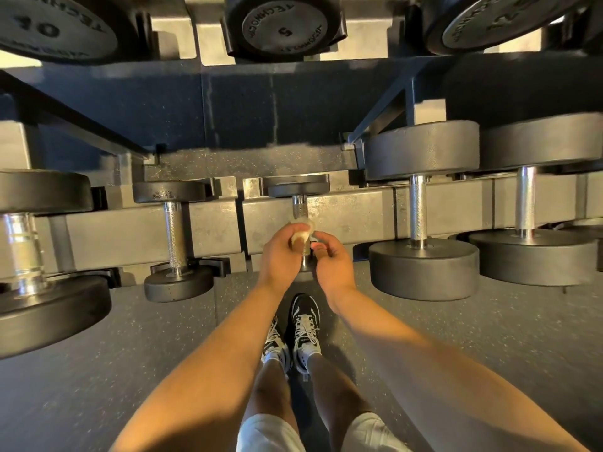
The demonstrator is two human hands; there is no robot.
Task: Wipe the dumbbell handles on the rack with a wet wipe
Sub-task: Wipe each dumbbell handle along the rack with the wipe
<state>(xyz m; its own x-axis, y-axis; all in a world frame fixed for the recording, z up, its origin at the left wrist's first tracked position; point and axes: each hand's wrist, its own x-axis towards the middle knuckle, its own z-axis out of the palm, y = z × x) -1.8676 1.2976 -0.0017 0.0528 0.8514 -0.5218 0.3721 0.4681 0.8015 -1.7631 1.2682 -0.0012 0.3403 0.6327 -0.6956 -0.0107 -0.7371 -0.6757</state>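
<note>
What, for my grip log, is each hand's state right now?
Left hand: grips the wet wipe on the dumbbell handle.
Right hand: curled beside it; hold cannot be told.

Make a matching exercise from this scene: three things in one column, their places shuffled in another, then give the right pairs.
Things:
1. wet wipe
2. dumbbell marked 5
3. shoes

Places:
A. on the rack's upper tier
B. on the floor, in front of the rack
C. in the left hand, against a lower-tier dumbbell handle

Pairs: 1-C, 2-A, 3-B
</note>
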